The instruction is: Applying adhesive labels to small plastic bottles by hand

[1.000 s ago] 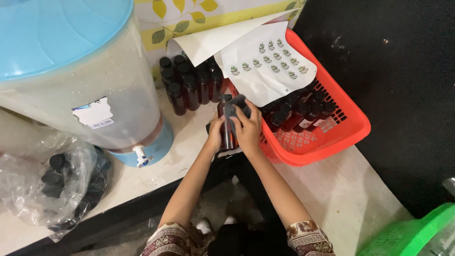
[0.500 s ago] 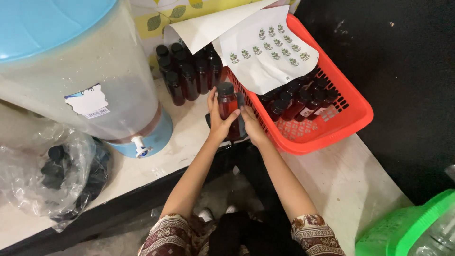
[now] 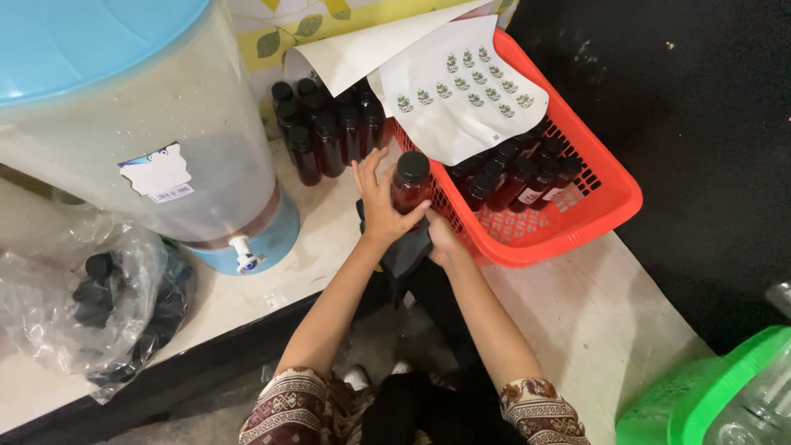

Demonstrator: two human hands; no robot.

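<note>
A big translucent dispenser [image 3: 124,140] with a blue lid and base fills the left of the white table [image 3: 593,321]. At right sits a red basket [image 3: 610,206] of capped dark bottles, with a sticker sheet [image 3: 461,103] draped over its far rim. A cluster of dark bottles [image 3: 325,128] stands between dispenser and basket. The left hand [image 3: 381,202] wraps around an upright dark bottle [image 3: 409,183] just beside the basket's near corner. The right hand [image 3: 441,239] grips a dark cloth [image 3: 404,251] beneath it.
</note>
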